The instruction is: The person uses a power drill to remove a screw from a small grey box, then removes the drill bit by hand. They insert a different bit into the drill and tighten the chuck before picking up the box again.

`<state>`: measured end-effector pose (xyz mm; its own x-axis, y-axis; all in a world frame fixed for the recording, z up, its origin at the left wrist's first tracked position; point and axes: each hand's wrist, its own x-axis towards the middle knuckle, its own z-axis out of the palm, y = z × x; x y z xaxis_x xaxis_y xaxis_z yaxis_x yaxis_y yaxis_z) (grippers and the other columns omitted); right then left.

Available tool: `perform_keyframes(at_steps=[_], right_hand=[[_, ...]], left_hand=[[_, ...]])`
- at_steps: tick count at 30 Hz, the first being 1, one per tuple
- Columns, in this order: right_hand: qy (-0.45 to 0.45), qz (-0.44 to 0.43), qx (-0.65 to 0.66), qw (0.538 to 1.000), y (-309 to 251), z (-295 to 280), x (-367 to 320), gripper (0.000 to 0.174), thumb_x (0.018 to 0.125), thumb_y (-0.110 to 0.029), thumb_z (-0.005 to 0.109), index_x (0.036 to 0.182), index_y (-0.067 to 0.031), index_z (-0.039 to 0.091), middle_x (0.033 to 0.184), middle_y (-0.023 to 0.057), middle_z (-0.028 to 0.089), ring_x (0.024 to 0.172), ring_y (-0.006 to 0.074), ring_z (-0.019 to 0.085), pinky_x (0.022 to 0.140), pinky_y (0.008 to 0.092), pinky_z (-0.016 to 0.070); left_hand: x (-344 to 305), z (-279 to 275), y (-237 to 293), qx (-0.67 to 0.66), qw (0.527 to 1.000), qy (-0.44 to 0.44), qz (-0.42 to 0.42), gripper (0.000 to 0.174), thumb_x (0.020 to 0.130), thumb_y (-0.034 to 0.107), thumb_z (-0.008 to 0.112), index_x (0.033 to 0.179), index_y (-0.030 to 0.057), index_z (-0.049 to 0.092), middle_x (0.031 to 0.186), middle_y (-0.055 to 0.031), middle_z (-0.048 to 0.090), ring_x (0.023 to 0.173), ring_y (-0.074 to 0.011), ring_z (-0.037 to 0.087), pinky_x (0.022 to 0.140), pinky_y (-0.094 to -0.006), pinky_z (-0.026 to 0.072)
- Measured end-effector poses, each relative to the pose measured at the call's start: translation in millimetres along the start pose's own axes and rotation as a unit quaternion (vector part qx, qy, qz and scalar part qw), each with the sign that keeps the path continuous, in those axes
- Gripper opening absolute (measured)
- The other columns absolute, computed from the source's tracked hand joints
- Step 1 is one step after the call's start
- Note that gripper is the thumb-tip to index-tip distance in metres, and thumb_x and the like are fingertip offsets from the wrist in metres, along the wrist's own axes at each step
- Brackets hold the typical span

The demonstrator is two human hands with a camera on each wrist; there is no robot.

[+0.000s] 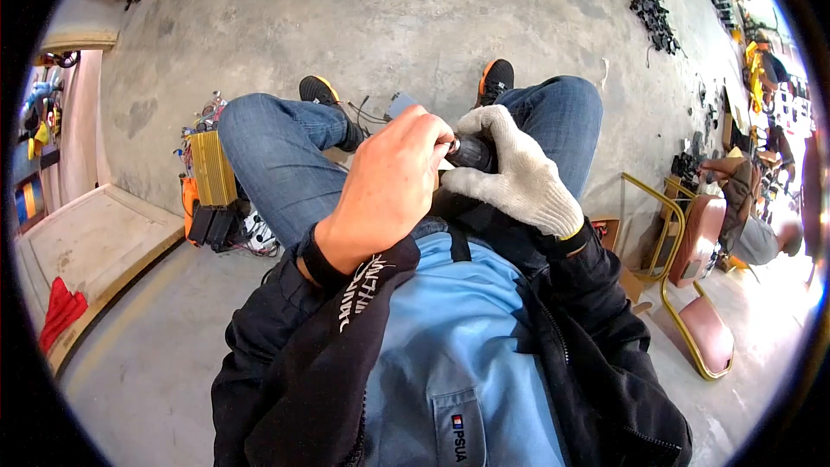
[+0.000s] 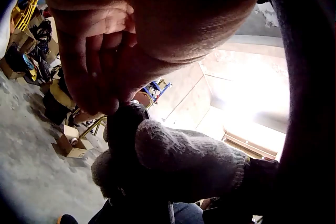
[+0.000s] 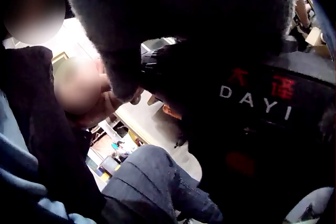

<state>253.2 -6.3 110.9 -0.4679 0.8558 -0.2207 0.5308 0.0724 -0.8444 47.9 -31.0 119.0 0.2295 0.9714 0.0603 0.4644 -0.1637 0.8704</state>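
Firstly, at the left on the concrete floor [image 1: 164, 95], we see a gold finned box [image 1: 213, 169] with wires and black parts crowded about it; any small piece slipping from our fingers could roll into that clutter and be hard to find; next comes the bare left hand [image 1: 385, 175], fingers bent in and pinching at the nose of the black tool [image 1: 472, 154], though we cannot tell what small part, if any, sits between the fingertips; the tool, lettered DAYI in the right wrist view, is held between the two hands and between the knees; if it is powered, as its drill-like shape suggests, a brushed trigger could spin the nose and nip that unprotected skin; we cannot see what props it from below, so a slack grip could let it tip; lastly, the gloved right hand [image 1: 523, 175] grasps it round the front end, and there we judge that the knit glove [image 1: 553, 199] could snag on anything turning
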Motion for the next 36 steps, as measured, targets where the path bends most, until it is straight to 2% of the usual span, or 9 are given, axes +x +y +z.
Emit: perform_keyframes(at_steps=[6,8,10,13,17,22,27,31,36], right_hand=[[-0.033,-0.04,0.071,0.996,7,-6,1,0.048,0.09,-0.026,0.074,0.13,-0.002,0.061,0.112,0.0167,0.07,0.108,0.03,0.069,0.095,0.0368,0.0526],[-0.052,-0.011,0.107,0.993,0,-11,1,0.044,0.092,-0.027,0.072,0.126,-0.0013,0.063,0.114,0.0163,0.069,0.11,0.0294,0.068,0.097,0.0365,0.0514],[-0.092,0.045,0.073,0.992,-7,-17,3,0.046,0.092,-0.027,0.073,0.128,-0.0013,0.061,0.116,0.0162,0.069,0.108,0.0295,0.068,0.096,0.0366,0.0517],[-0.04,0.04,0.004,0.998,-8,-7,1,0.048,0.092,-0.027,0.072,0.131,-0.0015,0.059,0.118,0.0165,0.068,0.109,0.0292,0.068,0.096,0.0365,0.0518],[-0.017,-0.013,0.015,1.0,-5,-7,0,0.05,0.093,-0.026,0.071,0.135,-0.0028,0.056,0.118,0.0169,0.068,0.11,0.0285,0.068,0.096,0.0368,0.0517],[-0.101,-0.002,0.045,0.994,1,-15,2,0.048,0.095,-0.025,0.068,0.138,-0.0047,0.056,0.12,0.0169,0.068,0.114,0.0283,0.067,0.097,0.0377,0.0509],[-0.045,0.041,-0.011,0.998,1,-4,4,0.069,0.08,-0.024,0.084,0.138,-0.005,0.051,0.109,0.0191,0.069,0.103,0.0298,0.07,0.088,0.0378,0.055],[-0.032,-0.017,0.032,0.999,0,-7,3,0.064,0.083,-0.024,0.082,0.137,-0.005,0.053,0.112,0.0176,0.068,0.104,0.0284,0.07,0.089,0.0375,0.0546],[-0.09,-0.051,0.047,0.994,4,-14,5,0.057,0.086,-0.025,0.079,0.135,-0.0052,0.056,0.114,0.0165,0.069,0.104,0.0283,0.07,0.09,0.0368,0.054]], left_hand=[[-1,1,-1,0.007,1.0,0.0,0.005,0.01,0.091,-0.002,0.066,0.1,-0.0006,0.062,0.092,-0.0157,0.062,0.082,-0.0333,0.065,0.074,-0.0385,0.052],[-1,1,-1,0.002,1.0,0.003,0.007,0.01,0.091,-0.002,0.066,0.1,-0.0006,0.062,0.092,-0.0157,0.062,0.082,-0.0333,0.065,0.074,-0.0385,0.052],[-1,1,-1,0.01,1.0,0.001,0.012,0.009,0.091,-0.002,0.066,0.099,-0.0007,0.062,0.092,-0.0158,0.062,0.082,-0.0332,0.065,0.074,-0.0385,0.052],[-1,0,-1,-0.006,1.0,-0.003,-0.003,0.009,0.091,-0.002,0.066,0.099,-0.0007,0.062,0.092,-0.0158,0.062,0.082,-0.0332,0.065,0.074,-0.0385,0.052],[-1,-1,-1,0.007,1.0,0.002,0.011,0.009,0.091,-0.002,0.066,0.099,-0.0009,0.062,0.092,-0.0158,0.062,0.082,-0.0331,0.065,0.074,-0.0384,0.0521],[-1,0,-1,0.004,1.0,0.002,0.016,0.009,0.091,-0.002,0.065,0.1,-0.0014,0.062,0.091,-0.016,0.062,0.082,-0.0331,0.065,0.074,-0.0384,0.0521],[-2,-1,-1,0.007,1.0,0.002,0.011,0.01,0.091,-0.001,0.066,0.1,-0.0012,0.062,0.091,-0.0158,0.061,0.082,-0.0331,0.065,0.074,-0.0383,0.0519],[-2,-1,-1,0.009,1.0,-0.001,0.004,0.01,0.091,-0.001,0.066,0.1,-0.0009,0.063,0.091,-0.0158,0.061,0.082,-0.033,0.065,0.074,-0.0383,0.0515],[-2,-1,-1,0.012,1.0,-0.001,0.008,0.01,0.091,-0.001,0.066,0.1,-0.0011,0.063,0.091,-0.0159,0.061,0.082,-0.0329,0.065,0.074,-0.0383,0.0515]])
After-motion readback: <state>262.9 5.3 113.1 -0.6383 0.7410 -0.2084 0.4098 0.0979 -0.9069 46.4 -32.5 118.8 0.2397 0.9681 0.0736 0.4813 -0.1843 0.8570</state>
